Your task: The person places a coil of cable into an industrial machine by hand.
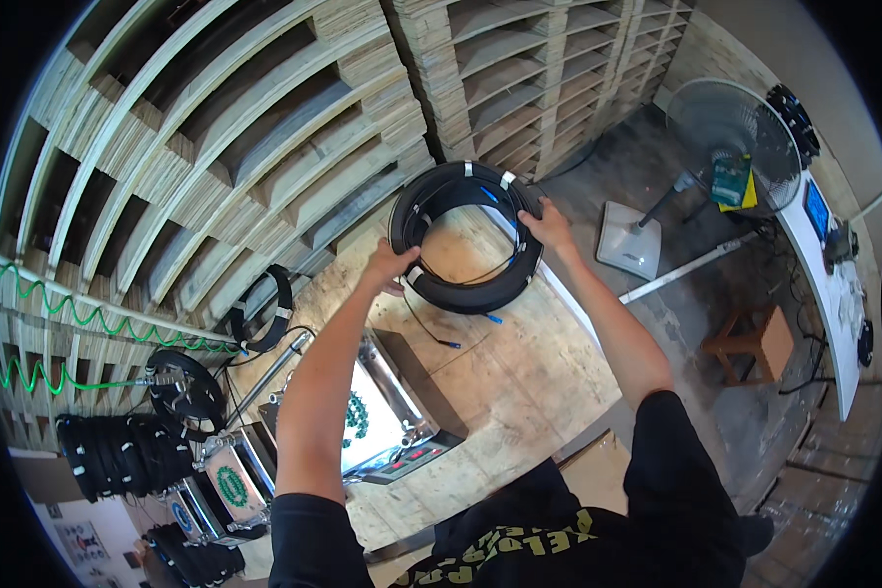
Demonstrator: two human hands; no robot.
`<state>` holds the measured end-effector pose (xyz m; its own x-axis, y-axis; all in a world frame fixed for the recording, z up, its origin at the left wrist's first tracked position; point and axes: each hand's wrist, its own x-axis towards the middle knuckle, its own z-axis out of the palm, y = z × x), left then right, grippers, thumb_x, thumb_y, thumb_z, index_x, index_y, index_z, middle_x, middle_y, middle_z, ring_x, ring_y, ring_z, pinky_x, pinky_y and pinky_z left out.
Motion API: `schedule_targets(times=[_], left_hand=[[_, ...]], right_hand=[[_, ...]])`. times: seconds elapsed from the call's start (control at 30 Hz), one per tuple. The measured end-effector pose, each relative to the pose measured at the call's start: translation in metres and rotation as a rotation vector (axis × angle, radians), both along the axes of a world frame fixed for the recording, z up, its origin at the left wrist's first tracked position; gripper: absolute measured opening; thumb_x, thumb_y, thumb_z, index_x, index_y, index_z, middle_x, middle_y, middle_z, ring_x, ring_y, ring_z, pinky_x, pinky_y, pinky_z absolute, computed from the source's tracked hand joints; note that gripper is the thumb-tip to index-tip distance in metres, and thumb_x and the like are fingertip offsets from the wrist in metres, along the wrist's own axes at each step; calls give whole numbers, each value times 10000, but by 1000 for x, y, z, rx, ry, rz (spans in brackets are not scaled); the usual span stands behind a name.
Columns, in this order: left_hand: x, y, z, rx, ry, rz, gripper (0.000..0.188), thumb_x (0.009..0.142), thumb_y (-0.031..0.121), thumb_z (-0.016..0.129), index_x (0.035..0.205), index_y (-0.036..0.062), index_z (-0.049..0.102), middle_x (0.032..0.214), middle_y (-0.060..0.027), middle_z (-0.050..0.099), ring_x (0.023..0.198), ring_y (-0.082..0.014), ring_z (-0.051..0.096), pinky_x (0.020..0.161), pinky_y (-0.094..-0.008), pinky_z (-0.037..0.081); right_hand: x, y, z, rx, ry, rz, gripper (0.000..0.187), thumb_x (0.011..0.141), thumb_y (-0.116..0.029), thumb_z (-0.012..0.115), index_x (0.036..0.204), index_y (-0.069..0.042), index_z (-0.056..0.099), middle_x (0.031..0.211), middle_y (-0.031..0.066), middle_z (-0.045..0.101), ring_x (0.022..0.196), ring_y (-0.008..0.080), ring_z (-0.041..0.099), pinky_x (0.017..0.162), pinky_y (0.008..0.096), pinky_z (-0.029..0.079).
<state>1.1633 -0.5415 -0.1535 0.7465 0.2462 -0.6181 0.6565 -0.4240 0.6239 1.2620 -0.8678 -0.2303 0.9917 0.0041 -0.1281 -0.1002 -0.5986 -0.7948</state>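
A thick coil of black cable (465,297), bound with white ties, is at the far end of the wooden tabletop (519,382). Loose ends with blue connectors hang out of it, one near its upper right and another below its lower edge. A thin tail with a dark connector (449,344) reaches toward me. My left hand (392,265) grips the coil's left side, thumb over the ring. On the right side, my right hand (549,227) is closed around the rim. Whether the coil touches the table or is lifted a little, I cannot tell.
A metal-framed machine (387,412) with a bright plate stands near my left forearm. Stacked wooden pallets (265,127) line the back and left. More black coils (118,456) lie at the far left. On the right are a fan (735,147), a brown stool (755,343) and a white desk (838,314).
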Motion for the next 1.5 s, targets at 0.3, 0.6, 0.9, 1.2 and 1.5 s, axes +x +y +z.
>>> schedule_targets(times=[0.3, 0.6, 0.9, 1.2, 1.5], left_hand=[[-9, -24, -2, 112, -207, -1, 624, 818, 126, 666, 1259, -62, 267, 1120, -353, 575, 822, -464, 684, 516, -450, 637], [-47, -40, 90, -115, -660, 183, 688, 789, 29, 662, 1354, -2, 270, 971, -183, 624, 736, -230, 650, 639, -341, 542], [-137, -54, 216, -517, -937, 467, 543, 799, -7, 563, 1312, 40, 392, 767, -55, 528, 550, -133, 518, 521, -294, 454], [-279, -91, 262, -266, -859, 238, 690, 692, -104, 623, 1330, 52, 412, 903, -74, 581, 648, -103, 541, 548, -256, 427], [-372, -113, 209, -142, -598, -214, 808, 648, -25, 688, 1362, 118, 340, 1001, -99, 576, 902, -181, 583, 782, -306, 484]], right_hand=[[21, 7, 25, -290, 121, 94, 681, 719, -282, 758, 1328, -70, 537, 1288, 275, 554, 1186, 412, 555, 993, 451, 468], [-12, -15, 131, 432, -63, 197, 368, 744, -85, 670, 1080, 28, 571, 723, 107, 641, 641, 200, 666, 616, 329, 536], [-91, -8, 202, 700, -112, 299, 412, 812, -124, 687, 1167, 9, 526, 854, 58, 614, 725, 122, 626, 630, 273, 507], [-177, -12, 246, 650, -173, 783, 728, 828, -232, 774, 1435, -69, 407, 1079, 84, 607, 984, 159, 589, 851, 306, 483], [-317, 15, 244, 358, -239, 1266, 656, 728, -158, 833, 1301, -30, 540, 1196, 128, 600, 1130, 227, 599, 977, 329, 457]])
